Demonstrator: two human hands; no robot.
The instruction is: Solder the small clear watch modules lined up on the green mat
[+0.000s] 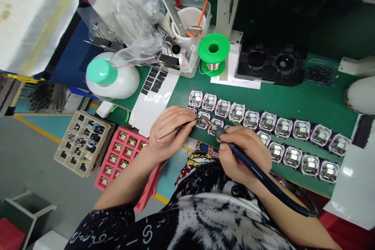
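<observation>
My right hand (244,154) is closed around the dark handle of a soldering iron (234,149), whose metal tip points left at a small square watch-like case (202,120) with a circuit board inside. In my left hand (170,127) is a pair of thin metal tweezers (171,133); their points reach the left side of that same case. Whether the tip touches the board I cannot tell. Two rows of similar open cases (236,112) run rightward along the green bench, and my right hand covers part of the nearer row.
A green solder spool (213,49) stands behind the rows, beside a clear bin (191,71) of tools. At left are a white bottle with a mint cap (102,72), a sheet of black stickers (155,97), a pink foam tray (109,158) and a beige tray (68,156).
</observation>
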